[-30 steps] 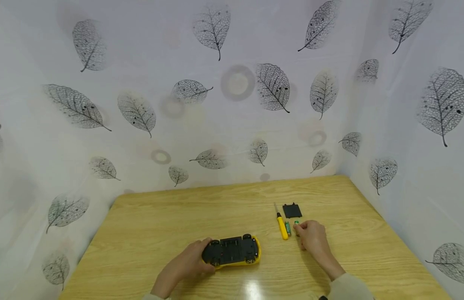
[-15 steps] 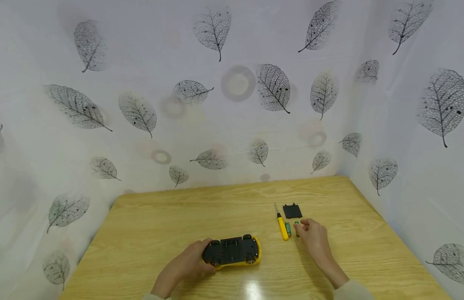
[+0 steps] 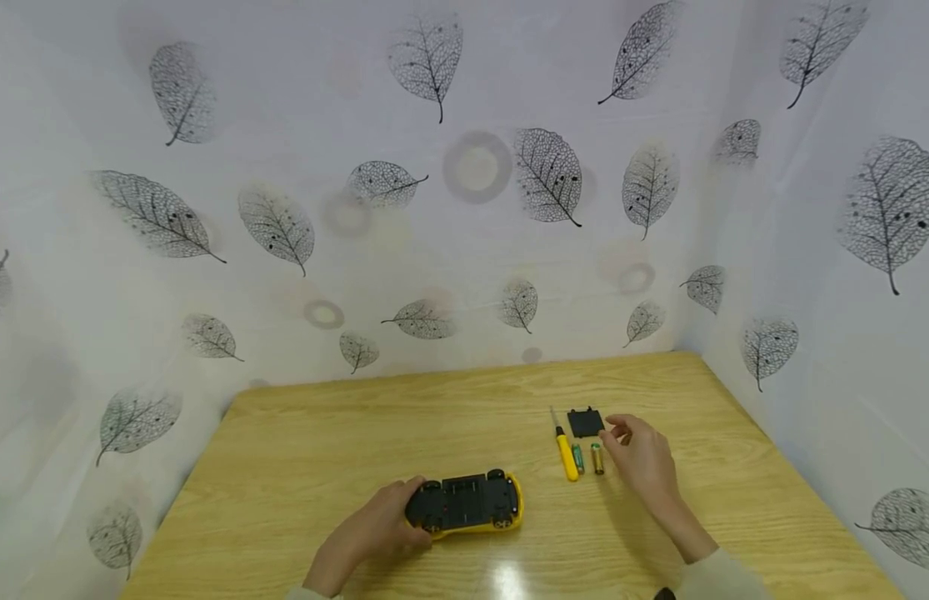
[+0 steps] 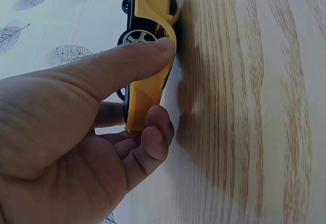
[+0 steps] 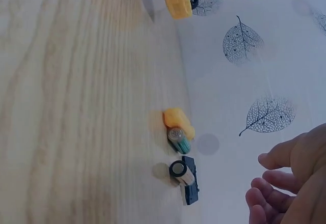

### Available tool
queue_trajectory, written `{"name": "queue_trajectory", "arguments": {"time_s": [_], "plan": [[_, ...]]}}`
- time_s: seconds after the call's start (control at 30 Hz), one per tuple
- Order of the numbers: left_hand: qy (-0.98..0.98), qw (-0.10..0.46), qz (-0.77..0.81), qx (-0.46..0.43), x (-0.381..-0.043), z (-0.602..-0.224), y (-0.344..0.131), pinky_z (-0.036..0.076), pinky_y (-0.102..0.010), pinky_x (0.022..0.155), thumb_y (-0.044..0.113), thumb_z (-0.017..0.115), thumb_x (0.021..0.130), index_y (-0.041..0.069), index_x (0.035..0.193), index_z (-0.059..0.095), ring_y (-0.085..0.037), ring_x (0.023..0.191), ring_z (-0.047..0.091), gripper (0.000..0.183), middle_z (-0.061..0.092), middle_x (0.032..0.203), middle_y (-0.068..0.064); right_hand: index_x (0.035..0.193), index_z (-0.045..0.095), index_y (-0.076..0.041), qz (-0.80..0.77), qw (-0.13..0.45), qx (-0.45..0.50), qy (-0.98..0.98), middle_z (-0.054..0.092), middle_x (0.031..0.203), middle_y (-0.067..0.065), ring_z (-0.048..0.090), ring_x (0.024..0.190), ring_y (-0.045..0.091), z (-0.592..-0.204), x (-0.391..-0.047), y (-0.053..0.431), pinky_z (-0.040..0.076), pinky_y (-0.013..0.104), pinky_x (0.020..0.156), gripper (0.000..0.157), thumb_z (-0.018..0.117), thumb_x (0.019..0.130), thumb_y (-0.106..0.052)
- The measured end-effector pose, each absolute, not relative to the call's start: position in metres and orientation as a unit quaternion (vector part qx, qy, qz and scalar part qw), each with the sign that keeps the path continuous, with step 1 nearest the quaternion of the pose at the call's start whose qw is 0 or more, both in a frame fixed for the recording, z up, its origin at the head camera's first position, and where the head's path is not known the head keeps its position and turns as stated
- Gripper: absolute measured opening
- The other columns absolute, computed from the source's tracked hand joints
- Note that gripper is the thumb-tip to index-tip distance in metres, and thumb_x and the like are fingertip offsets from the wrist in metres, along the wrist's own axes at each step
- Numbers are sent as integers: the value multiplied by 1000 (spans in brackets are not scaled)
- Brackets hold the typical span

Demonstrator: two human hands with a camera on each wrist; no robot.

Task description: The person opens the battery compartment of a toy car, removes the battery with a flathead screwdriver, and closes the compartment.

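Note:
My left hand (image 3: 377, 521) grips one end of a yellow toy car (image 3: 464, 504), which lies upside down with its black underside and wheels facing up. In the left wrist view the thumb presses the car's side by a wheel while other fingers curl round its end. To the right, two batteries lie side by side: a green one (image 3: 578, 458) and a gold-and-green one (image 3: 597, 459). My right hand (image 3: 644, 462) hovers just right of them, holding nothing, its fingers loosely bent. A black battery cover (image 3: 586, 422) lies behind the batteries, near the right fingertips.
A screwdriver (image 3: 566, 454) with a yellow handle lies left of the batteries, its tip pointing to the back. The wooden table (image 3: 344, 433) is bounded at the back and sides by a white curtain (image 3: 449, 250) printed with leaves.
My right hand has let go of the gold-and-green battery and risen away to the right, so that battery now shows whole. The left hand and car stay put.

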State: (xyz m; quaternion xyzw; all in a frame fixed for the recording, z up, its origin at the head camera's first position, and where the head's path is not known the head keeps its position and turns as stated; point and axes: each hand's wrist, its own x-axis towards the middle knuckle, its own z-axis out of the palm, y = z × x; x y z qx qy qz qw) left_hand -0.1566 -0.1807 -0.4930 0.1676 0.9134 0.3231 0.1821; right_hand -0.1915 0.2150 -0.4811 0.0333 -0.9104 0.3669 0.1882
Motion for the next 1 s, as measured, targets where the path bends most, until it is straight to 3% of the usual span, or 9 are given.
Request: {"name": "queue_trajectory", "arguments": {"time_s": [0.2,0.4,0.77,1.0], "plan": [[914,184,322,162,-158,-491,-181,49,-56,90,23,90,81,-3,146,50,-32,104,60,80,62,124,-21,116,71,9,355,204,101,-907,70,104,20,63,87,30,-478,-209,230,52,40,73,25,74,92,0],[914,183,323,160,-157,-490,-180,49,-57,92,22,90,80,-4,146,51,-33,106,60,81,62,125,-22,118,71,7,333,213,174,-902,70,111,23,63,94,37,-486,-230,245,52,55,77,30,77,88,5],[916,177,318,166,-157,-492,-181,49,-55,91,22,90,79,-4,145,51,-31,104,60,81,63,123,-20,128,65,11,320,98,234,-913,65,125,28,59,112,49,-502,-261,264,50,63,89,39,73,91,5],[915,176,318,173,-157,-493,-181,51,-50,86,23,90,80,-4,144,52,-25,98,59,78,64,117,-16,130,63,13,321,60,243,-913,63,127,31,59,111,51,-508,-269,267,49,63,90,41,73,92,3]]}}
